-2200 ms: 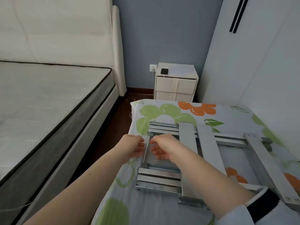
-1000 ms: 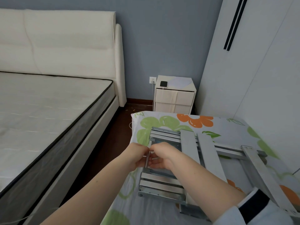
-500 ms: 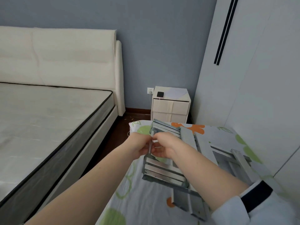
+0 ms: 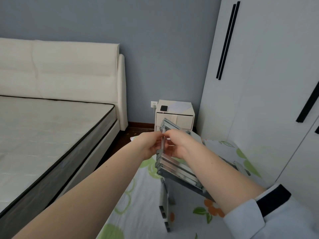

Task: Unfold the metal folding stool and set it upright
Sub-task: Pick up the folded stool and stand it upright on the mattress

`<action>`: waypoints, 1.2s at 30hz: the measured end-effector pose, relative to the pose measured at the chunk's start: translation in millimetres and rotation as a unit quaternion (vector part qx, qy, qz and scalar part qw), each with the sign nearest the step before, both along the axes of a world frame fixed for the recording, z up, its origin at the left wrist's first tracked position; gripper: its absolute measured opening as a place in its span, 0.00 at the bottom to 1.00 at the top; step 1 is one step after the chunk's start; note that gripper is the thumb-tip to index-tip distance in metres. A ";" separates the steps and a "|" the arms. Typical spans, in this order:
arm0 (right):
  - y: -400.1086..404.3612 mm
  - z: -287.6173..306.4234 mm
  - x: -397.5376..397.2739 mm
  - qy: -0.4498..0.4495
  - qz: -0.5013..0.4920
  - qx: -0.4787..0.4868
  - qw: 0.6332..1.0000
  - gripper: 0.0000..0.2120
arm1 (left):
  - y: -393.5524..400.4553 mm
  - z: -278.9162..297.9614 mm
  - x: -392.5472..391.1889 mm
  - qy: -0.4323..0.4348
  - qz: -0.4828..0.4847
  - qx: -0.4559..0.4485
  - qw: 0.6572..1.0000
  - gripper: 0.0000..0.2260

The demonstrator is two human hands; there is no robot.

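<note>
Far left: one bare mattress (image 4: 43,135) with a cream headboard (image 4: 65,69). Centre: left hand (image 4: 149,145) closed on the thin side rod of the one metal folding stool (image 4: 174,167), gripping from the left; right hand (image 4: 176,144) closed on the same rod from the right, fingertips nearly meeting. Stool tilted up off the flowered cloth (image 4: 146,213), slatted seat slanting down to the right under the right forearm, one leg (image 4: 164,207) hanging down toward the cloth. Behind: one small nightstand (image 4: 179,114). Far right: white wardrobe (image 4: 267,83).
</note>
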State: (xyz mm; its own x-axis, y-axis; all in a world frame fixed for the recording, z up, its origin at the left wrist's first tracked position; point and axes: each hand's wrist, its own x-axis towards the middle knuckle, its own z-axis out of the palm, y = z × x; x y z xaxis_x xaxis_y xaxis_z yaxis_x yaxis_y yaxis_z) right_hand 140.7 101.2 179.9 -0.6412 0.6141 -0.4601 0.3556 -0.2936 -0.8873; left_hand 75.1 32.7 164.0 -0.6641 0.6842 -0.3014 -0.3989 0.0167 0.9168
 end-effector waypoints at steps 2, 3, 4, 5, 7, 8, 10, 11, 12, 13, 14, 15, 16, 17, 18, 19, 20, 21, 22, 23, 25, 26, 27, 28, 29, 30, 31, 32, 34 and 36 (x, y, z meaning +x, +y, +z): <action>1.1 4.9 4.6 0.011 -0.005 0.013 1.000 0.16 | 2.9 4.5 5.5 0.004 -0.008 0.000 1.000 0.11; 2.1 6.7 6.5 0.020 -0.009 0.019 1.000 0.16 | 4.8 6.2 7.8 0.013 -0.012 -0.001 1.000 0.12; 3.2 8.2 8.0 0.030 -0.011 0.023 0.999 0.17 | 6.6 7.9 9.9 0.024 -0.015 -0.001 1.000 0.13; 4.2 9.4 9.2 0.042 -0.014 0.023 0.999 0.18 | 8.1 9.8 11.8 0.033 -0.017 -0.001 0.999 0.14; 6.3 12.9 12.5 0.068 -0.023 0.018 0.997 0.19 | 11.4 14.3 16.5 0.031 -0.020 0.011 0.999 0.15; 7.5 14.4 12.9 0.078 -0.029 0.017 0.996 0.19 | 13.4 16.1 18.1 0.023 -0.018 0.020 0.999 0.15; 10.4 18.2 14.5 0.088 -0.042 0.023 0.995 0.19 | 17.7 19.9 21.3 0.008 -0.010 0.032 0.999 0.15; 12.3 20.5 17.0 0.091 -0.047 0.030 0.994 0.19 | 19.6 22.0 24.1 0.003 -0.007 0.037 0.999 0.15; 14.4 22.5 18.5 0.094 -0.048 0.034 0.994 0.19 | 21.7 23.5 25.9 -0.002 -0.005 0.042 0.999 0.15; 16.1 25.0 20.6 0.096 -0.046 0.038 0.994 0.19 | 23.8 24.7 27.5 -0.007 -0.004 0.048 0.999 0.14; 17.7 28.0 23.0 0.098 -0.042 0.039 0.994 0.18 | 26.1 26.0 29.4 -0.010 -0.007 0.054 0.998 0.14; 18.4 31.9 25.9 0.099 -0.039 0.041 0.994 0.17 | 28.3 27.4 31.1 -0.007 -0.013 0.058 0.998 0.14; 19.5 36.0 28.7 0.099 -0.039 0.044 0.993 0.16 | 30.5 28.9 33.6 -0.001 -0.019 0.061 0.998 0.13; 20.8 40.2 31.6 0.099 -0.042 0.049 0.993 0.15 | 32.4 30.8 36.2 0.005 -0.025 0.062 0.998 0.13; 22.4 44.2 34.3 0.098 -0.045 0.055 0.993 0.14 | 34.3 33.0 39.4 0.009 -0.030 0.064 0.997 0.12; 24.0 48.1 37.1 0.098 -0.048 0.062 0.992 0.13 | 36.2 35.5 43.0 0.013 -0.033 0.068 0.997 0.12; 25.9 51.6 39.5 0.099 -0.050 0.066 0.992 0.11 | 38.1 38.1 46.8 0.020 -0.035 0.074 0.996 0.12; 27.4 55.2 42.3 0.100 -0.050 0.069 0.991 0.10 | 39.8 40.8 50.2 0.029 -0.039 0.079 0.996 0.11; 29.0 58.5 45.1 0.101 -0.050 0.071 0.991 0.08 | 41.8 43.5 53.4 0.036 -0.042 0.082 0.995 0.11; 30.4 62.0 48.4 0.103 -0.049 0.072 0.991 0.08 | 43.2 45.9 56.2 0.041 -0.045 0.084 0.995 0.10; 33.8 68.8 54.8 0.107 -0.044 0.071 0.991 0.10 | 45.7 51.6 61.0 0.046 -0.052 0.086 0.994 0.10; 35.1 72.6 57.9 0.110 -0.042 0.071 0.990 0.11 | 47.1 55.1 63.3 0.048 -0.056 0.090 0.993 0.10; 35.7 77.0 61.2 0.114 -0.040 0.071 0.990 0.12 | 48.7 58.9 65.5 0.048 -0.058 0.096 0.993 0.10; 36.5 81.1 64.0 0.117 -0.041 0.072 0.990 0.12 | 50.7 62.4 67.4 0.048 -0.058 0.102 0.992 0.10; 37.1 86.1 67.1 0.120 -0.043 0.075 0.989 0.13 | 52.8 66.4 69.6 0.049 -0.059 0.106 0.991 0.10; 38.2 91.2 69.5 0.121 -0.047 0.080 0.988 0.13 | 55.2 70.5 71.9 0.051 -0.061 0.108 0.991 0.09; 39.3 96.3 71.9 0.121 -0.053 0.087 0.987 0.13 | 57.8 74.8 74.0 0.055 -0.062 0.110 0.990 0.09; 41.0 101.7 74.0 0.122 -0.059 0.093 0.986 0.13 | 61.1 79.7 76.4 0.059 -0.063 0.114 0.990 0.09; 43.3 112.1 77.8 0.123 -0.072 0.099 0.985 0.14 | 66.0 90.8 81.4 0.059 -0.063 0.120 0.989 0.09; 44.0 121.5 80.5 0.122 -0.087 0.102 0.983 0.14 | 69.6 101.0 85.4 0.045 -0.046 0.130 0.989 0.08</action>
State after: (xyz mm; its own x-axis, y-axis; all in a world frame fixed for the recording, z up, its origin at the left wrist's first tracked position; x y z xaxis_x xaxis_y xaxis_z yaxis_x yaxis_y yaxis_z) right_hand 221.2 145.2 301.4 -0.5938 0.7883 -0.1613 0.0849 -0.1380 -0.9868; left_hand 160.5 102.2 265.0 -0.6109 0.7902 -0.0490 -0.3234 -0.1926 0.9265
